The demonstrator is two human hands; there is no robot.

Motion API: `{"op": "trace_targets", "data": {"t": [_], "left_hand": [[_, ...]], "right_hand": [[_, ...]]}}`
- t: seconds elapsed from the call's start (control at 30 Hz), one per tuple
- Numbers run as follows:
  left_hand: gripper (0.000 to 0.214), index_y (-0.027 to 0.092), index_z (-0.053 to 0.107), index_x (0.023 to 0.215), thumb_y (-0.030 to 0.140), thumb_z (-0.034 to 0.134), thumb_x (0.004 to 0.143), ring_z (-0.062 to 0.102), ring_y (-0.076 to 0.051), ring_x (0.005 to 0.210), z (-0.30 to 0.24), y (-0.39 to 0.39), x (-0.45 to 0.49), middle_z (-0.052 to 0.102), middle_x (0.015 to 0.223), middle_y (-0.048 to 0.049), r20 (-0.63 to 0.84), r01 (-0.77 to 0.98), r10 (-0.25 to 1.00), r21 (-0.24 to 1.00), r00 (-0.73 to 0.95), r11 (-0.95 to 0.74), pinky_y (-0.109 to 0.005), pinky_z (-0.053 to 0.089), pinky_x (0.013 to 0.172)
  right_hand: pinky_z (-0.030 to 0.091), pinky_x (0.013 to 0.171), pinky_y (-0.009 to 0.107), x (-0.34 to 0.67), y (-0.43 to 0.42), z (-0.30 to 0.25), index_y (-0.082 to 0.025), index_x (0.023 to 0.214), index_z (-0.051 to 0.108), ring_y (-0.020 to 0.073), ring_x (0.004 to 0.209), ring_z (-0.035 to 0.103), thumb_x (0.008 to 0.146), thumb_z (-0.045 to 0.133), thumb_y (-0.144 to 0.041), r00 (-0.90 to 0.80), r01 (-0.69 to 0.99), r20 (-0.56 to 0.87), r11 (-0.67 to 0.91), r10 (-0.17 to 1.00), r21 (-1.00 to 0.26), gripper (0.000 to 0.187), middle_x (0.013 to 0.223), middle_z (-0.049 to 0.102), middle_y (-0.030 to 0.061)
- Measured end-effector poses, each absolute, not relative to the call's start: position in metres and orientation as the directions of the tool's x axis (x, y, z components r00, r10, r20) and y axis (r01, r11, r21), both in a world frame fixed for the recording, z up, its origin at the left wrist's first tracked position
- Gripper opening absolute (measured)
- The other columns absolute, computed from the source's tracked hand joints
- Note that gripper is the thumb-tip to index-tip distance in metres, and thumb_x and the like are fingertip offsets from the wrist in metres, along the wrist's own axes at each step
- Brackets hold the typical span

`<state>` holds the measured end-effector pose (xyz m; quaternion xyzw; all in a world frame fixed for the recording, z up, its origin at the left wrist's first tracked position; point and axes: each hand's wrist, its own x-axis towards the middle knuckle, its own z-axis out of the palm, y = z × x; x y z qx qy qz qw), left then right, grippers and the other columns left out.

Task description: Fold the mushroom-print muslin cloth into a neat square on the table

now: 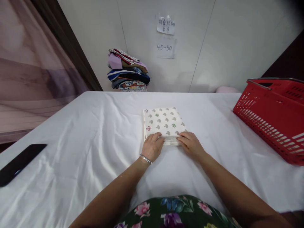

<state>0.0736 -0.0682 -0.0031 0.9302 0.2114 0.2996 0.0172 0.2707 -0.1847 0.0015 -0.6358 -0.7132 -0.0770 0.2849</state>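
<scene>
A folded white cloth (pixel 163 123) printed with small grey, green and red mushrooms lies flat in the middle of the white-sheeted table (pixel 90 139). My left hand (pixel 152 147), with a silver bracelet at the wrist, has its fingers curled over the near left edge of the cloth. My right hand (pixel 190 144) grips the near right edge the same way, fingers pressed onto the stacked layers. Both hands are closed on that near edge.
A red plastic basket (pixel 273 117) with a metal handle stands at the right of the table. A stack of folded coloured fabrics (pixel 128 71) sits against the back wall. A black phone (pixel 19 163) lies near the left edge. Paper notes (pixel 165 36) hang on the wall.
</scene>
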Motion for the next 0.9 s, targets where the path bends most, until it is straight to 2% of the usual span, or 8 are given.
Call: {"op": "trace_targets", "data": {"t": [0.3, 0.5, 0.73, 0.9], "left_hand": [[0.016, 0.022, 0.061, 0.091, 0.025, 0.046, 0.088, 0.054, -0.018, 0.087, -0.0036, -0.0672, 0.0764, 0.059, 0.103, -0.0051, 0.555, 0.404, 0.424, 0.166, 0.716, -0.899, -0.033, 0.045, 0.078], [0.018, 0.024, 0.061, 0.097, 0.022, 0.046, 0.087, 0.052, -0.019, 0.086, -0.0052, -0.0682, 0.0787, 0.058, 0.104, -0.0045, 0.534, 0.422, 0.412, 0.111, 0.738, -0.9, -0.034, 0.043, 0.076], [0.017, 0.023, 0.062, 0.084, 0.013, 0.048, 0.084, 0.052, -0.019, 0.081, -0.0052, -0.0669, 0.0836, 0.059, 0.1, -0.0038, 0.509, 0.461, 0.421, 0.052, 0.751, -0.886, -0.034, 0.042, 0.07], [0.02, 0.02, 0.061, 0.085, 0.007, 0.044, 0.084, 0.05, -0.02, 0.095, -0.0023, -0.0691, 0.0775, 0.058, 0.104, -0.0056, 0.575, 0.361, 0.336, 0.075, 0.746, -0.93, -0.036, 0.04, 0.082]], "right_hand": [[0.04, 0.079, 0.035, 0.2713, -0.1806, -0.0025, -0.021, 0.091, 0.062, 0.0198, 0.09, 0.054, 0.089, 0.042, -0.019, -0.029, 0.97, 0.495, 0.144, 0.869, -0.196, 0.02, 0.097, 0.061, 0.0072], [0.04, 0.079, 0.036, 0.2726, -0.1803, -0.0013, -0.021, 0.089, 0.062, 0.0191, 0.09, 0.054, 0.09, 0.04, -0.016, -0.03, 0.956, 0.493, 0.169, 0.869, -0.239, 0.023, 0.097, 0.061, 0.0069], [0.041, 0.081, 0.036, 0.276, -0.182, -0.0026, -0.022, 0.097, 0.062, 0.0202, 0.094, 0.054, 0.085, 0.037, -0.008, -0.07, 0.953, 0.497, 0.205, 0.865, -0.223, 0.031, 0.102, 0.06, 0.0064], [0.042, 0.081, 0.036, 0.2724, -0.1838, -0.002, -0.019, 0.094, 0.061, 0.02, 0.094, 0.053, 0.085, 0.035, -0.007, -0.042, 0.954, 0.541, 0.195, 0.84, -0.229, 0.03, 0.102, 0.06, 0.0082]]}}
